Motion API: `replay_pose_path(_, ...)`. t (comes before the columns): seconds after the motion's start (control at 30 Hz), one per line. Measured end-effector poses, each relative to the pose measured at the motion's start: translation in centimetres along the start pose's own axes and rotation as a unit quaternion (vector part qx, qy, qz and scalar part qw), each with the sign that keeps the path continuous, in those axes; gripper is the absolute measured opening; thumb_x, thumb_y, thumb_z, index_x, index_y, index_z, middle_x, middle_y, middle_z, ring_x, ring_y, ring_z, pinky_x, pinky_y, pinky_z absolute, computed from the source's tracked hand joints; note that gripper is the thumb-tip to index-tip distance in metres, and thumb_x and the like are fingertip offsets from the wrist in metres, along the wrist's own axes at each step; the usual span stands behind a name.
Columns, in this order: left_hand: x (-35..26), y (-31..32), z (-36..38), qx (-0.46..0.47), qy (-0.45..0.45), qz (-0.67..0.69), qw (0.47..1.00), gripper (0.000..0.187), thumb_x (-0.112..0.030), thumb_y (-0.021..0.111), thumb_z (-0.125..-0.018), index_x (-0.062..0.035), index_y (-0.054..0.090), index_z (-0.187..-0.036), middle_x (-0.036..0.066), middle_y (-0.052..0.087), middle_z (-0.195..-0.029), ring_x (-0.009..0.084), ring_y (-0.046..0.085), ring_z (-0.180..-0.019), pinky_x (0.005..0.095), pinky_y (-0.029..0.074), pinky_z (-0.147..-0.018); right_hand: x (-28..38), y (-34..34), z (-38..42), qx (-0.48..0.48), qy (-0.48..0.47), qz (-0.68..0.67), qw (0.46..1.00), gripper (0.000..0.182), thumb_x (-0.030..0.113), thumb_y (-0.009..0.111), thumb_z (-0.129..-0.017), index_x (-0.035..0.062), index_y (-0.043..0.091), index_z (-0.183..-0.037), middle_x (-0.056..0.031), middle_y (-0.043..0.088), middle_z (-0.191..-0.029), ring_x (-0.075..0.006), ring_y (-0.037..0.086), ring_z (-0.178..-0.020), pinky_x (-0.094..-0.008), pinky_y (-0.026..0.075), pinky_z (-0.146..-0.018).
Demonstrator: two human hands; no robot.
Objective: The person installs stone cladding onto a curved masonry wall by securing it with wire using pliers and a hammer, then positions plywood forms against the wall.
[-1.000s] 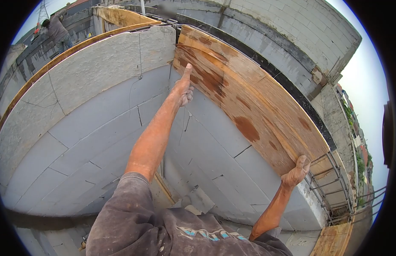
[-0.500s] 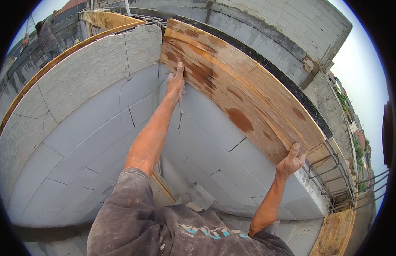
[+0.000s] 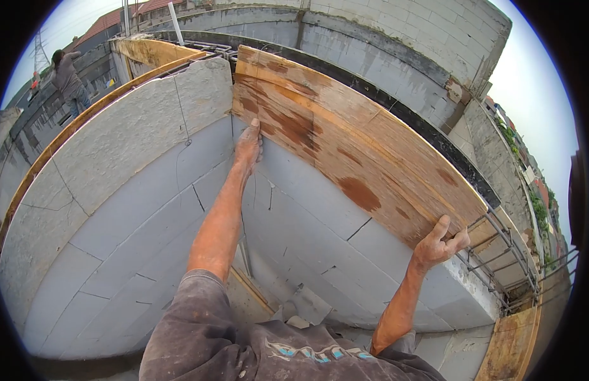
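A long stained plywood board [image 3: 371, 162] stands on edge along the top of the grey block wall [image 3: 307, 190], sloping down to the right in view. My left hand [image 3: 247, 151] is at its lower left corner, thumb pointing up at the board's edge, fingers curled and partly hidden. At the lower right end, my right hand [image 3: 434, 246] grips the bottom edge. Its thumb presses the board's face and a finger sticks out to the right. Just past this end lies a cage of steel rebar [image 3: 503, 251].
A rough concrete beam [image 3: 129, 127] with hanging tie wires tops the left wall. Timber formwork [image 3: 151, 52] runs behind it. Bare rebar ends [image 3: 558, 273] jut out at right. A person [image 3: 69, 79] stands at far left. Another plank [image 3: 507, 346] is at lower right.
The view has tilted up slightly, so the scene sits lower. My left thumb overlaps the board less than before. A finger of my right hand now extends farther right. The board stays in place.
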State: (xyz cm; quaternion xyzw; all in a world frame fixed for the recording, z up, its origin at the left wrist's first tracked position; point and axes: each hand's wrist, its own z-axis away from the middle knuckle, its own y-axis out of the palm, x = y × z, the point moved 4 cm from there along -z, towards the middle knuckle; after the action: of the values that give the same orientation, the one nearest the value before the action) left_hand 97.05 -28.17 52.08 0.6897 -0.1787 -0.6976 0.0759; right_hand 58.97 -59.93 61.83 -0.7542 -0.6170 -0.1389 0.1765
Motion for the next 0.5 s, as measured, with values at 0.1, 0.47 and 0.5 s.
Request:
replay_pose_path(0.1, 0.6, -2.2, -0.5, -0.064, 0.014, 0.023, 0.998, 0.054, -0.066, 0.058, -0.092, -0.0127, 0.055, -0.084, -0.006, 0.038, -0.067, 0.0065, 0.034, -0.054, 0.0241, 0.027, -0.044, 0.5, 0.1, 0.1, 0.008, 0.029, -0.038, 0.999, 0.054, 0.039, 0.06, -0.099, -0.0052, 0.047, -0.127, -0.014, 0.043, -0.108, -0.0288, 0.046, -0.11, -0.0477, 0.041, -0.094)
replay_pose_path(0.47, -4.4, -9.2, 1.4, -0.177, 0.223, -0.027, 0.958, 0.041, -0.045, 0.065, -0.097, -0.0177, 0.047, -0.07, -0.011, 0.029, -0.065, 0.0035, 0.024, -0.059, 0.0248, 0.019, -0.049, 0.4, 0.3, 0.1, 0.009, 0.05, -0.07, 0.996, 0.062, 0.049, 0.056, -0.099, -0.0069, 0.046, -0.124, -0.0133, 0.042, -0.107, -0.0286, 0.048, -0.11, -0.0457, 0.044, -0.094)
replay_pose_path(0.5, -2.8, -8.6, 0.2, -0.159, 0.19, -0.018, 0.969, 0.041, -0.046, 0.065, -0.096, -0.0174, 0.049, -0.072, -0.01, 0.03, -0.065, 0.0036, 0.026, -0.058, 0.0251, 0.021, -0.048, 0.5, 0.4, 0.1, 0.008, 0.053, -0.082, 0.995, 0.063, 0.05, 0.056, -0.099, -0.0071, 0.046, -0.124, -0.0133, 0.042, -0.107, -0.0287, 0.048, -0.11, -0.0455, 0.045, -0.093)
